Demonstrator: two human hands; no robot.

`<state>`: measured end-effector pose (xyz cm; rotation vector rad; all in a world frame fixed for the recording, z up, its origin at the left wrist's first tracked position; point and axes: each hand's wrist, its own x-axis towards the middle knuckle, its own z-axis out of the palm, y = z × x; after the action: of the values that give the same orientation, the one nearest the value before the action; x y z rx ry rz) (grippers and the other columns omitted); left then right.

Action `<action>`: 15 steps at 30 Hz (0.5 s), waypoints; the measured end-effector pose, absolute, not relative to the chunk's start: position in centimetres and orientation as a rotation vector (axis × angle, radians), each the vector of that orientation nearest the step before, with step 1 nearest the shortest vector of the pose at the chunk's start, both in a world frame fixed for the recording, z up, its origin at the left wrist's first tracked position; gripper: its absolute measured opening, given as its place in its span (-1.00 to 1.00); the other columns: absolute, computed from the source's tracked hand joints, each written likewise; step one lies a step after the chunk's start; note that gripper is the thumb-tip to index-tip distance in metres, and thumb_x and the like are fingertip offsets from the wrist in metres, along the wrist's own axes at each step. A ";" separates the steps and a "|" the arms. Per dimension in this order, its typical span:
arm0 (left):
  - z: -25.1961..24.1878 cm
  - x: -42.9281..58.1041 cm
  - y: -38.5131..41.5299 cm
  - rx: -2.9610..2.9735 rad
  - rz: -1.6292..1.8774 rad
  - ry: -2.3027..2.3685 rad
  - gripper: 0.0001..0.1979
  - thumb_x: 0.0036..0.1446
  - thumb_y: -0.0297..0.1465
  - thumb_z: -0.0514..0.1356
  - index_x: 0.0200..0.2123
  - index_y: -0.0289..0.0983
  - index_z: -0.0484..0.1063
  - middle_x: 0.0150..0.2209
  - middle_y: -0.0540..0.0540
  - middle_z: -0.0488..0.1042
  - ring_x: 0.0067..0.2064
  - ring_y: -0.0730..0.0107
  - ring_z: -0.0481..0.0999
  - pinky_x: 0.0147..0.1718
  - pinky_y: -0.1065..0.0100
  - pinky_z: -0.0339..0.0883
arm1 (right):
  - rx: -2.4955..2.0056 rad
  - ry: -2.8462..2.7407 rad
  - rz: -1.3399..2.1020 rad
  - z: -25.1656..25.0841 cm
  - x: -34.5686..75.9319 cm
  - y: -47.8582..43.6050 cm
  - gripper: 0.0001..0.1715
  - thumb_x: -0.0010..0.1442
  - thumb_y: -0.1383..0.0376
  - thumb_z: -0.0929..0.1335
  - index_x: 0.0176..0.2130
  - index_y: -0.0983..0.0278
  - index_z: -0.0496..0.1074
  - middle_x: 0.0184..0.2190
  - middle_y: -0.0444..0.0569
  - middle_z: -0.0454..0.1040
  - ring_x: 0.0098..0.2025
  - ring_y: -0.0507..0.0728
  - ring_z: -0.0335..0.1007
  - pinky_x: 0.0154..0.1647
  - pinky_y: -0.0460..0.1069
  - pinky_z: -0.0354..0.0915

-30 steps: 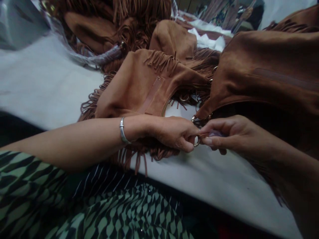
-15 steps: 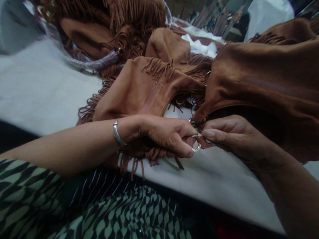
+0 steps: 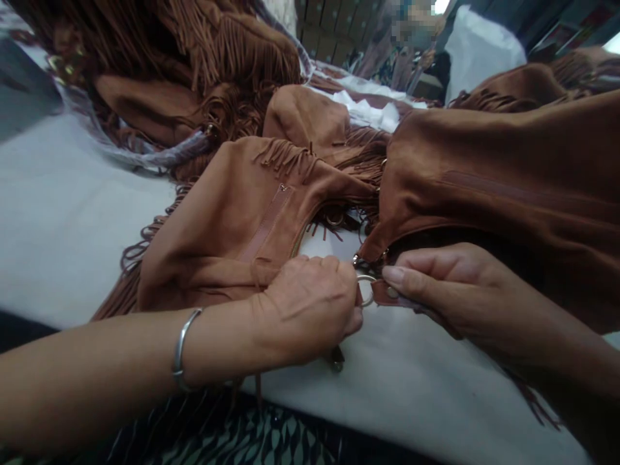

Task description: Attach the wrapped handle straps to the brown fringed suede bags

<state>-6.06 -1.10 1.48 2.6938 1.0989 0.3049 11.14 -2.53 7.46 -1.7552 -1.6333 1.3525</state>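
Observation:
My right hand (image 3: pixel 445 281) pinches a short brown leather strap (image 3: pixel 382 295) with a round metal stud. A metal ring (image 3: pixel 367 278) hangs at the strap's left end. My left hand (image 3: pixel 312 307), in a fist with a silver bangle at the wrist, grips brown leather on the other side of that ring; only a sliver shows past the fingers. Under and behind the left hand lies a brown suede fringed bag (image 3: pixel 217 213), with a zip along its opening. A second brown bag (image 3: pixel 504 148) lies at the right, behind my right hand.
More brown fringed bags (image 3: pixel 305 113) are heaped behind on the white tabletop (image 3: pixel 72 213). A plastic-wrapped handle (image 3: pixel 145 158) curves at the upper left. A white sack (image 3: pixel 479 51) and a person (image 3: pixel 411 39) are farther back. The table's front edge runs below my hands.
My left hand has turned from thumb and fingers at the ring to a fist left of it. The ring now shows between both hands. The camera view has shifted, with the bags lower in it.

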 end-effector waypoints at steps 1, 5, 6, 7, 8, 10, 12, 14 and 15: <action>1.4 -6.1 -0.9 2.687 0.288 1.047 -0.80 0.12 -0.33 0.01 -0.34 -0.34 0.34 -0.41 -0.17 0.43 -0.42 0.17 0.46 -0.46 0.26 0.29 | -1.730 -1.693 1.321 7.5 10.9 -2.5 -0.50 -0.01 -0.03 0.42 -0.66 0.31 0.35 -0.76 -0.19 0.17 -0.72 -0.09 -0.04 -0.80 -0.17 -0.13; 1.3 -7.1 0.8 2.489 0.171 0.533 -0.89 0.07 -0.36 0.05 -0.41 -0.28 0.29 -0.55 0.00 0.36 -0.58 0.42 0.31 -0.59 0.41 0.13 | -1.610 -1.757 1.330 6.0 10.3 -1.1 -0.50 0.00 0.00 0.42 -0.67 0.32 0.38 -0.72 -0.11 0.34 -0.67 -0.03 0.17 -0.72 -0.15 0.06; 1.3 -7.3 1.2 2.426 0.150 0.418 -0.92 0.05 -0.38 0.06 -0.44 -0.27 0.27 -0.56 0.03 0.34 -0.59 0.46 0.28 -0.59 0.43 0.11 | -1.583 -1.712 1.347 5.3 10.1 -0.6 -0.52 -0.02 0.01 0.44 -0.66 0.32 0.37 -0.74 -0.12 0.33 -0.69 -0.04 0.16 -0.72 -0.15 0.06; 1.4 -7.6 1.5 2.376 0.148 0.341 -0.93 0.04 -0.41 0.06 -0.46 -0.26 0.24 -0.57 0.04 0.33 -0.59 0.48 0.25 -0.59 0.44 0.10 | -1.551 -1.663 1.347 4.5 10.0 -0.1 -0.53 -0.05 0.01 0.45 -0.65 0.32 0.36 -0.76 -0.15 0.30 -0.70 -0.05 0.13 -0.72 -0.15 0.04; 1.4 -7.8 1.7 2.337 0.162 0.302 -0.93 0.04 -0.43 0.05 -0.48 -0.26 0.23 -0.57 0.05 0.32 -0.59 0.50 0.23 -0.58 0.45 0.10 | -1.514 -1.622 1.335 3.8 9.9 0.4 -0.53 -0.07 0.02 0.47 -0.65 0.33 0.36 -0.77 -0.18 0.27 -0.71 -0.06 0.11 -0.72 -0.16 0.02; 1.5 -7.9 1.9 2.288 0.216 0.312 -0.93 0.06 -0.46 0.02 -0.47 -0.26 0.22 -0.56 0.06 0.31 -0.56 0.52 0.24 -0.55 0.47 0.11 | -1.437 -1.585 1.301 2.7 9.8 1.1 -0.54 -0.09 0.03 0.48 -0.63 0.34 0.37 -0.75 -0.19 0.26 -0.70 -0.07 0.08 -0.71 -0.16 -0.01; 1.7 -7.8 1.6 2.293 0.228 0.355 -0.93 0.09 -0.45 0.02 -0.43 -0.27 0.24 -0.52 0.06 0.34 -0.52 0.50 0.28 -0.50 0.47 0.14 | -1.398 -1.610 1.312 2.2 9.9 1.4 -0.53 -0.08 0.02 0.47 -0.63 0.34 0.36 -0.73 -0.18 0.28 -0.68 -0.08 0.08 -0.70 -0.16 -0.01; 1.9 -7.6 1.1 2.340 0.218 0.458 -0.93 0.13 -0.40 0.04 -0.36 -0.27 0.27 -0.46 0.03 0.39 -0.47 0.47 0.34 -0.46 0.45 0.17 | -1.401 -1.662 1.325 2.6 10.4 1.2 -0.51 -0.04 0.01 0.45 -0.64 0.34 0.34 -0.72 -0.18 0.28 -0.68 -0.07 0.08 -0.70 -0.16 -0.01; 2.0 -7.6 0.8 2.374 0.232 0.534 -0.88 0.14 -0.33 0.07 -0.32 -0.27 0.28 -0.42 0.01 0.41 -0.43 0.44 0.37 -0.44 0.43 0.19 | -1.416 -1.700 1.297 3.1 10.7 0.9 -0.51 0.00 0.01 0.43 -0.63 0.34 0.33 -0.73 -0.18 0.28 -0.69 -0.07 0.08 -0.70 -0.16 -0.01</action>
<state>-7.61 0.77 1.98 2.3738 0.5340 0.2319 10.71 0.87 3.07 -1.4159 -1.6997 1.2968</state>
